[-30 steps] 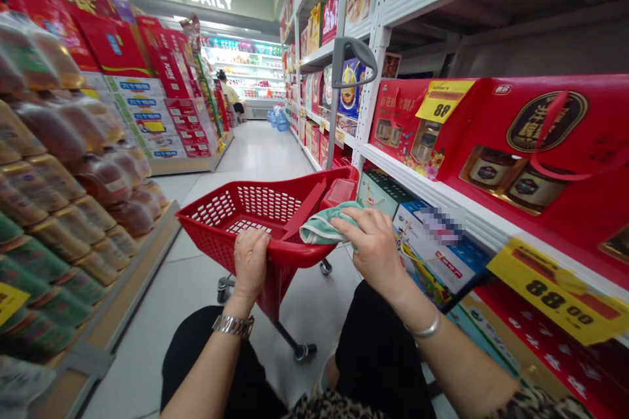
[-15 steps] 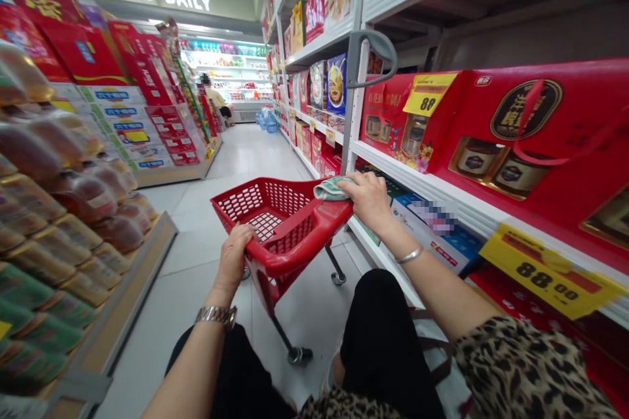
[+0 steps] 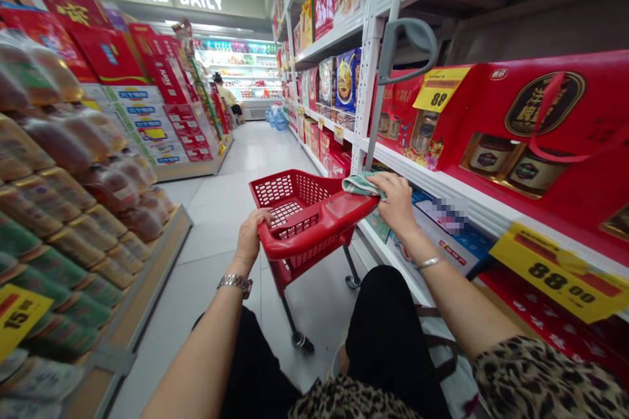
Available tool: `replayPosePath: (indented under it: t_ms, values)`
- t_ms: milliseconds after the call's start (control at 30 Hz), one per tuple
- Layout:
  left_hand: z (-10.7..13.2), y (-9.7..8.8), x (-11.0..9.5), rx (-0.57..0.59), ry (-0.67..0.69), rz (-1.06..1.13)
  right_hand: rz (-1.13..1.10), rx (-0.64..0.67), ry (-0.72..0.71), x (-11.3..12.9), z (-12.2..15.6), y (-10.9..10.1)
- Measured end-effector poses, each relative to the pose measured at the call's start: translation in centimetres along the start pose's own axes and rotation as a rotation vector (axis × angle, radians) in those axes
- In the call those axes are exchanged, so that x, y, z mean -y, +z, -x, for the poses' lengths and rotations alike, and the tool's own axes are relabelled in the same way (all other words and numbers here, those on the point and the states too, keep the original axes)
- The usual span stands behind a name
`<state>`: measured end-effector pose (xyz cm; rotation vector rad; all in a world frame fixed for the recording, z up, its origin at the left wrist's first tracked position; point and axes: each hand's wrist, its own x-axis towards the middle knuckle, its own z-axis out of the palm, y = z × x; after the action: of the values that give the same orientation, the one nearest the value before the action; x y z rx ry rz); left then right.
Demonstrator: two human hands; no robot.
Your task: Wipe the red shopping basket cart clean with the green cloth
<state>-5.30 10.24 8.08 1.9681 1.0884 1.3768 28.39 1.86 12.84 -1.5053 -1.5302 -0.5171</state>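
A red plastic shopping cart (image 3: pixel 322 226) with a perforated basket and black-and-grey wheels stands in front of my knees. My left hand (image 3: pixel 253 236) is closed round the left end of its handle rim. At the handle's right end, my right hand (image 3: pixel 393 200) presses a folded green-and-white cloth (image 3: pixel 362 183) onto the red plastic, with the fingers over the cloth's edge. The basket's visible floor shows only its grid. A grey hooked handle (image 3: pixel 407 46) on a pole rises behind the right hand, close to the shelf post.
White shelving (image 3: pixel 371 78) with red gift boxes (image 3: pixel 550 124) runs along the right. Stacked drink bottles (image 3: pixel 113 186) on a low pallet and a box display (image 3: pixel 152 118) line the left. A person (image 3: pixel 226 95) crouches far down the aisle, near blue water jugs (image 3: pixel 276 119).
The cart, both hands and the cloth have shifted right in view, with the cart turned slightly. The grips look the same. The whole view has also swung a little.
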Motion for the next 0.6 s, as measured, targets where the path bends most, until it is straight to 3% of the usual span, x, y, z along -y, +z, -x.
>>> replayPosePath:
  t_ms: [167, 267, 367, 467, 533, 600]
  values:
    - [-0.6, -0.4, 0.5, 0.009, -0.028, 0.009, -0.168, -0.191, 0.032, 2.2, 2.6, 0.2]
    - [-0.8, -0.5, 0.9, -0.003, -0.062, 0.018, -0.211, -0.206, -0.028, 4.8, 4.6, 0.1]
    - [-0.9, -0.8, 1.2, -0.010, -0.079, 0.020, -0.226, -0.110, -0.218, 8.4, 6.3, -0.1]
    - [-0.9, -1.4, 1.4, 0.009, -0.072, 0.004, -0.199, -0.020, -0.509, 12.2, 7.2, 0.2]
    - [-0.8, -2.0, 1.6, 0.031, -0.049, -0.002, -0.178, -0.020, -0.687, 14.0, 7.4, 0.7]
    - [-0.8, -2.7, 2.0, 0.061, -0.021, 0.000, -0.157, -0.023, -0.766, 14.9, 7.3, 1.2]
